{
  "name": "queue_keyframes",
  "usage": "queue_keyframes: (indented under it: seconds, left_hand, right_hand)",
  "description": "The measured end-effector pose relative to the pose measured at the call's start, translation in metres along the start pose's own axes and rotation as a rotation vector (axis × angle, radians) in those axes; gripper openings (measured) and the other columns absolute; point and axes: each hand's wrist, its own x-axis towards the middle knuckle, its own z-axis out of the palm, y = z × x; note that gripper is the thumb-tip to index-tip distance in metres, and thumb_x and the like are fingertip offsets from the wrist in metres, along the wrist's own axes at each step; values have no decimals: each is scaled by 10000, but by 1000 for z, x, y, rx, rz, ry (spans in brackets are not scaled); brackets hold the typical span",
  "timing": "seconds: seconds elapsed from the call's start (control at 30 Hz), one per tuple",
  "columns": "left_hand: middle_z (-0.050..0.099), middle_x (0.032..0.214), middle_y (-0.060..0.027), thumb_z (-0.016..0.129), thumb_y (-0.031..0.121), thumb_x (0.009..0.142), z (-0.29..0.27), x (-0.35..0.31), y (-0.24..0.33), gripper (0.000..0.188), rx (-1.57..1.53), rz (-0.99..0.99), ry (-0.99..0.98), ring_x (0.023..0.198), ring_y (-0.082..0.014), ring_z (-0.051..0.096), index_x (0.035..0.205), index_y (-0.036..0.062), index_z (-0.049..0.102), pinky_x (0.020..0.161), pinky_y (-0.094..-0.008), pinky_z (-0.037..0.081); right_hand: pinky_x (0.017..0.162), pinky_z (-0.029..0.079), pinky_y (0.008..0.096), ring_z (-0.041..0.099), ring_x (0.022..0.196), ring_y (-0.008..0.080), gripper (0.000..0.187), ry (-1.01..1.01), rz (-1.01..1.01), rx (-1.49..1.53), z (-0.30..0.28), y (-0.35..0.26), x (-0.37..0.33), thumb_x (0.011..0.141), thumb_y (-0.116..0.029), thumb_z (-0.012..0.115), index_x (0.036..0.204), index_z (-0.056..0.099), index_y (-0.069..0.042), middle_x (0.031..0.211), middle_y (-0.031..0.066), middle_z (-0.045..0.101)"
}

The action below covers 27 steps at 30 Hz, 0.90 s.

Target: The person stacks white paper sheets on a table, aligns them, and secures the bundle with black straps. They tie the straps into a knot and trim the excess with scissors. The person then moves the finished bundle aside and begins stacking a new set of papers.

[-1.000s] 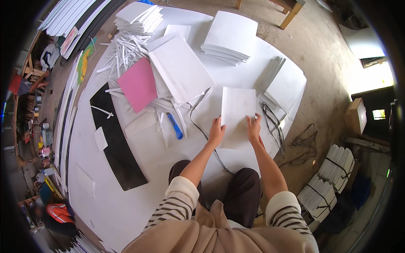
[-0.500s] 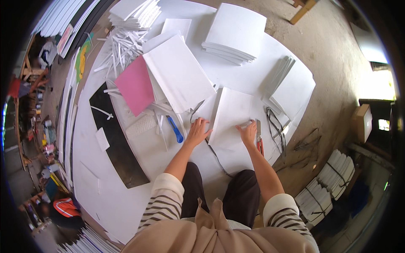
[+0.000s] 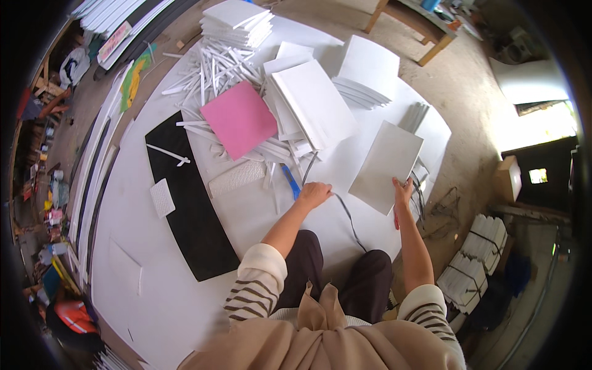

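My right hand (image 3: pixel 403 192) grips the lower right edge of a flat pale-grey board (image 3: pixel 387 163), its thumb on top. The board is tilted and partly covers the white sheets at the table's right. My left hand (image 3: pixel 316 194) is closed on a thin black strap (image 3: pixel 350 217), which runs from the white stack down to my knees. Just left of that hand lies a blue-handled cutter (image 3: pixel 290 180). A red-handled tool (image 3: pixel 396 220) shows partly beside my right hand. Beyond my left hand rests a stack of white boards (image 3: pixel 314 102).
A pink sheet (image 3: pixel 239 120) lies among white offcut strips (image 3: pixel 213 71). A black mat (image 3: pixel 191 216) carries a small white textured piece (image 3: pixel 163 198). White stacks (image 3: pixel 369 68) stand on the far table. Strapped white bundles (image 3: pixel 462 280) are on the floor at right.
The board has been lifted from in front of me and moved right, over the right-hand sheets. My left hand has let go of its edge and closed on the strap. The view has shifted.
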Motion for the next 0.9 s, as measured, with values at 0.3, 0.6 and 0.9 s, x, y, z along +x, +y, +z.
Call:
queue_keyframes:
  seconds: [0.3,0.6,0.9]
  left_hand:
    - [601,688,-94,431,355,810,-19,33,-7,341,-413,-435,240,711,-266,575,698,93,618,646,-353,424]
    - [509,550,-24,425,253,840,-35,30,12,210,-1097,-606,180,402,-79,438,840,62,511,319,-190,280]
    - [540,820,-55,420,279,870,-103,-59,-25,185,-1407,-779,610,572,-112,470,914,104,459,466,-192,357]
  right_hand:
    - [650,371,233,468,732,98,248,204,-125,102,-107,-37,-45,798,-146,554,975,440,-15,821,39,516]
    - [678,413,275,518,763,148,357,70,148,288,-123,49,-57,784,-137,559,1095,417,-31,866,89,546]
    - [571,335,256,386,664,97,340,-308,232,228,-26,108,-91,773,-145,568,1041,410,-10,717,11,402]
